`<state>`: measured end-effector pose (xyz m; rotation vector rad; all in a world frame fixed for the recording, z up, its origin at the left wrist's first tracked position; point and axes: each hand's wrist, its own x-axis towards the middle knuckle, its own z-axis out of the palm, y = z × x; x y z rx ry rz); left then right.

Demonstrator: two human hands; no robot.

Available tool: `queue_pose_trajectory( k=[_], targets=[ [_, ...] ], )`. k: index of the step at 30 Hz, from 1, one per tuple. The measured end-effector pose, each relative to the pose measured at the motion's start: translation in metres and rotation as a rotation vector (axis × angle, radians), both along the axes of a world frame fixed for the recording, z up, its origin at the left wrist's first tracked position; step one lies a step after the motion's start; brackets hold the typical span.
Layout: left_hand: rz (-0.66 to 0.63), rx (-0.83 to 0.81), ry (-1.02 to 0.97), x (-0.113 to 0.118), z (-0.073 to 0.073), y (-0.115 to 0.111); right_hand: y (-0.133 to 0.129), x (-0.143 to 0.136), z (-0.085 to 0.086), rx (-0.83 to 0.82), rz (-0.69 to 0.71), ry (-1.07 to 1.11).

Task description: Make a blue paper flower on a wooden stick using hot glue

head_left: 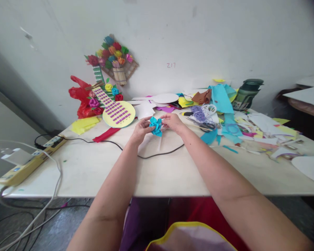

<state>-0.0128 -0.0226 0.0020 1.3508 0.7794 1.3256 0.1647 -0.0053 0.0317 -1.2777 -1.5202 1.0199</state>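
A blue paper flower (156, 126) with a thin white stick below it is held above the middle of the table (170, 177). My left hand (142, 130) grips the flower from its left side, thumb against the petals. From the right, my right hand (172, 122) pinches the flower's edge with its fingertips. Just beyond my left hand leans a yellow paper guitar (119, 113) with purple strips. A red paper strip (106, 135) lies near it.
A power strip (32, 158) with white cables stands at the left, and a black cord (157, 155) crosses the table. Scissors (208, 127), purple string (198, 113), paper scraps (261, 130) and a green bottle (248, 94) are at the right. Paper flowers (115, 52) hang on the wall.
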Motion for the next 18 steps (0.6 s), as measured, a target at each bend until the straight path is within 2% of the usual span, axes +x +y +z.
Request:
queue_pose_trajectory(
  k=[4, 6, 9, 13, 18],
  targets=[
    [0.081, -0.004, -0.074, -0.001, -0.001, 0.002, 0.008, 0.019, 0.000, 0.076, -0.262, -0.469],
    [0.121, -0.012, -0.110, -0.002, -0.001, 0.003, 0.010, 0.033, -0.001, 0.064, -0.378, -0.705],
    [0.164, -0.027, -0.142, -0.003, 0.000, 0.004, 0.011, 0.050, -0.003, 0.006, -0.419, -1.012],
    [0.193, -0.041, -0.165, -0.004, 0.002, 0.003, 0.012, 0.063, -0.011, -0.122, -0.432, -1.085],
    [0.198, -0.053, -0.183, -0.005, 0.002, 0.004, 0.015, 0.067, -0.019, -0.082, -0.427, -1.051]
  ],
)
